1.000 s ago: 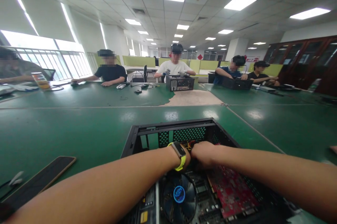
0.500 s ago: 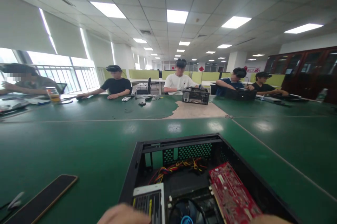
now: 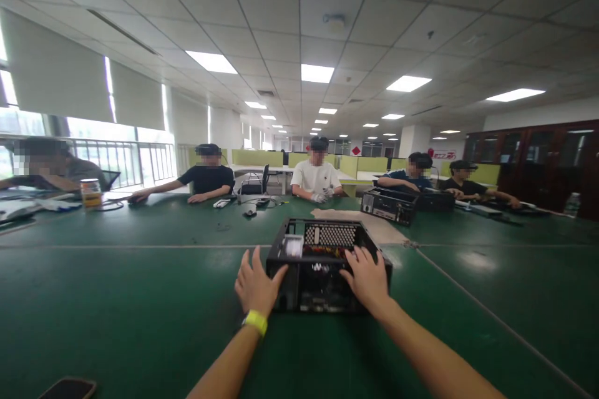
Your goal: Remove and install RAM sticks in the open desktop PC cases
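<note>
At the near left the rounded end of a phone (image 3: pixel 70 388) lay on the green tabletop (image 3: pixel 140 324), well apart from the hands. The black computer case (image 3: pixel 318 290) lay straight ahead, between the two hands, its open side up. If one hand pushed harder than the other, the case could have swung askew; uneven push would have been the cause. The right fingers seemed the more exposed, since they bent over the near rim, and a slip there could have scraped them on the metal edge.

Both forearms reached forward from the lower edge of the view, angled inward. The left hand (image 3: pixel 257 286), with a yellow-green watch band (image 3: pixel 256 322) at its wrist, stood at the near left corner, fingers spread and pointing up, thumb toward the case; it gripped nothing. The right hand (image 3: pixel 369 280) lay against the near right part, palm down, thumb spread along the near face. Whether its fingers pinched the rim could not be told.

Inside the case showed a pale boxy part (image 3: pixel 294 246) at the left and red and yellow wires (image 3: pixel 334 253) near the perforated far wall. Beyond it, past a bare pale patch (image 3: pixel 369 224), a second case (image 3: pixel 388 205) lay at an angle. A co-worker in a white shirt (image 3: pixel 316 177) sat opposite, gloved hands together, with green partitions (image 3: pixel 374 165) farther back.
</note>
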Demonstrator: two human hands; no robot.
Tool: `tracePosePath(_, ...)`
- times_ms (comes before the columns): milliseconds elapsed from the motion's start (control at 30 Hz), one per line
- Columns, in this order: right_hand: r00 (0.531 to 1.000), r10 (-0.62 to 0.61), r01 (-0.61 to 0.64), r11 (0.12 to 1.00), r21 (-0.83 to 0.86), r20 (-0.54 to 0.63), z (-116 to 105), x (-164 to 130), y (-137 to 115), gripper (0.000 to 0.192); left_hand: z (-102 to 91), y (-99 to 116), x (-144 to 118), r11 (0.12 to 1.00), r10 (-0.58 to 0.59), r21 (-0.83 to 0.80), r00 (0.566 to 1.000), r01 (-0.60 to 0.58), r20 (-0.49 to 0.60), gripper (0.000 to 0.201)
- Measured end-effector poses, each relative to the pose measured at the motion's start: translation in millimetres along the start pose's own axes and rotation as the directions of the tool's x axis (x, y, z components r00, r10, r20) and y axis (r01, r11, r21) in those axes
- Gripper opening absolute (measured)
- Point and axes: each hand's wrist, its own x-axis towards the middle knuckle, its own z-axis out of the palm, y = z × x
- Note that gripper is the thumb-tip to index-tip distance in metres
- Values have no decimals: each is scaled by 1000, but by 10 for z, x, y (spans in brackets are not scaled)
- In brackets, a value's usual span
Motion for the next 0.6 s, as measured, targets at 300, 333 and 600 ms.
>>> tracePosePath(300,995,-89,69,951,301,53,531,35,-789,50,688,10,-301,982,158,-163,880,-94,447,12)
tracePosePath(333,991,-117,84,911,404,58,570,-170,-688,45,613,-140,-410,979,178,-174,844,-103,506,15)
tracePosePath(600,814,-142,-301,727,618,563,352,-1901,482,49,-556,-1177,-840,975,197,-211,715,-70,671,55)
